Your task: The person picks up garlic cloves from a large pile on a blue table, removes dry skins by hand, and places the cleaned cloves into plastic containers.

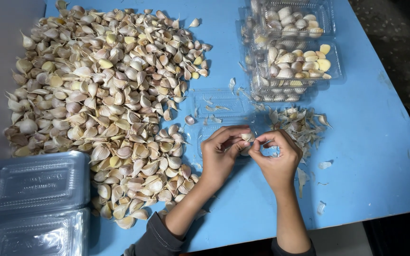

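a garlic clove is pinched between the fingertips of the left hand and the right hand, both closed on it, over the blue table. peeling is best done by lifting the skin at the tip with a thumbnail. loose skins lie at one o'clock, the garlic pile at ten. most of the clove is hidden by the fingers; the clear boxes are cut off at the frame's corner.

Food-packing workplace: heaped garlic cloves; clear clamshell boxes.
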